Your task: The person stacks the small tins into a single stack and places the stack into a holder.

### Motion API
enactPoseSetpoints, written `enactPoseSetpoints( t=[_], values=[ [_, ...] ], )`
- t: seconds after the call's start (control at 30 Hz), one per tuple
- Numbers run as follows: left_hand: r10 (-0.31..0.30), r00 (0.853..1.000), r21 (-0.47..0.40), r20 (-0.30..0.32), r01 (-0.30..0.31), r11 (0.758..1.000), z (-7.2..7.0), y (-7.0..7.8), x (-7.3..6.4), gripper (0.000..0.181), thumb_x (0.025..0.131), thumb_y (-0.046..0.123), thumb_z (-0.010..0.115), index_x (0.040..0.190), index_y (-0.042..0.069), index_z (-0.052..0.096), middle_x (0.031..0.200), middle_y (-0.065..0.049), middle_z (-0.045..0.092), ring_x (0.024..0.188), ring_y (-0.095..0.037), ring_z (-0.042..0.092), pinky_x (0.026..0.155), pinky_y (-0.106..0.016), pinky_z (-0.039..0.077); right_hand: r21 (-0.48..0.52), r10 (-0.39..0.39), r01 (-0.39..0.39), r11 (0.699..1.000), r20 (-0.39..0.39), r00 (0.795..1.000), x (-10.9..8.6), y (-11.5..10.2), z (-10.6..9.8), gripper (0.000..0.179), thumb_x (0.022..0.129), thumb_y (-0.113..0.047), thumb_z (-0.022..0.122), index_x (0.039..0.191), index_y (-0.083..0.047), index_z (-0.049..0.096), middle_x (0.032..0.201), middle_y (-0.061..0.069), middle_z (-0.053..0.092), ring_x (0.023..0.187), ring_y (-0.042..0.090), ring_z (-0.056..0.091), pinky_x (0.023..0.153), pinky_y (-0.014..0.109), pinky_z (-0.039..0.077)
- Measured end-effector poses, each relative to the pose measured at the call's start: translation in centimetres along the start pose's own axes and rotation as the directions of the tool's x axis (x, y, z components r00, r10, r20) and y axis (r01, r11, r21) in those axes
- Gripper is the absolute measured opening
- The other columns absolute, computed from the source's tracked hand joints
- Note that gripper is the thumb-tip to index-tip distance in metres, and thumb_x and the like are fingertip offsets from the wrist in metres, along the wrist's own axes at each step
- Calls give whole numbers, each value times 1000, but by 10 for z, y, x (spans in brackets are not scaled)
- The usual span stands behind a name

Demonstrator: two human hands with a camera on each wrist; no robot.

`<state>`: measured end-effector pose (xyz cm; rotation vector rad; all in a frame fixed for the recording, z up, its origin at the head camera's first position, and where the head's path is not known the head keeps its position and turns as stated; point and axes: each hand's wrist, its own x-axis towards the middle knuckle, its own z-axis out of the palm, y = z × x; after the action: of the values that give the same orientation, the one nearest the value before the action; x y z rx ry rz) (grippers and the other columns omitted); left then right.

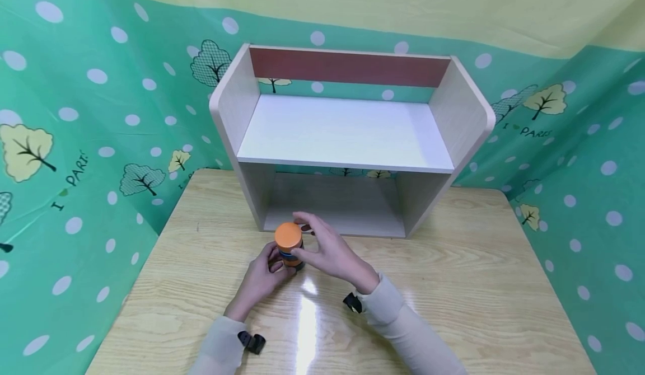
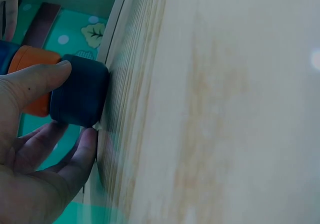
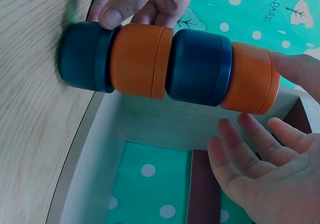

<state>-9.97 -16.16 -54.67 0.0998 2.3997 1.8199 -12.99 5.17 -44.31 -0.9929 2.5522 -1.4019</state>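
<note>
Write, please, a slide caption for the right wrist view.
Both hands at a stack of four round containers, dark blue and orange alternating, on a wooden table.

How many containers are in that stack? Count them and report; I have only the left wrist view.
Observer: Four; the right wrist view shows the top orange container that yours lacks.
Operator: Tell me how the other hand lies around that one.
Observer: In the head view, the right hand has its thumb on the near side and its fingers toward the far side; contact I cannot confirm.
Operator: Now place the stack against the furniture.
Observer: The head view shows it in front of the left part of a two-level shelf unit.
</note>
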Motion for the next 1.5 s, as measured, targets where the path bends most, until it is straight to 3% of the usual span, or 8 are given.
enactPoseSetpoints(
  t=[0.17, 0.5, 0.87, 1.5],
  values=[
    [-8, 1000, 6, -2, 8, 1000, 0, 2, 0, 73, 83, 10, 83, 145, 8, 45, 137, -17, 57, 122, -29, 59, 100, -34, 52, 18, 28, -28, 999, -5, 1000, -3, 2, -1, 71, 92, -18, 75, 152, -12, 37, 141, 8, 51, 125, 28, 53, 102, 39, 50],
    [10, 999, 10, -34, -10, 1000, 1, -1, 2, 73, 81, 5, 83, 144, 1, 45, 132, -20, 59, 120, -32, 59, 99, -32, 52, 25, 74, -74, 997, -25, 997, -9, 11, 0, 69, 92, -14, 75, 150, -9, 38, 143, 7, 51, 125, 24, 53, 104, 34, 48],
    [-22, 999, -33, -33, 21, 999, 2, -2, 0, 74, 81, 5, 83, 144, 2, 45, 135, -19, 57, 122, -30, 57, 99, -30, 52, 81, 79, -74, 994, -58, 995, -17, 30, 9, 67, 91, -9, 75, 148, -3, 40, 139, 14, 53, 123, 32, 54, 99, 54, 49],
    [-16, 999, -37, -32, 15, 999, 2, 0, -1, 73, 82, 3, 82, 144, 5, 45, 136, -19, 56, 124, -31, 56, 99, -29, 52, 170, 170, -164, 972, -25, 985, -26, 60, 30, 64, 93, -8, 71, 149, -5, 39, 138, 14, 54, 122, 35, 54, 99, 53, 50]
  ],
)
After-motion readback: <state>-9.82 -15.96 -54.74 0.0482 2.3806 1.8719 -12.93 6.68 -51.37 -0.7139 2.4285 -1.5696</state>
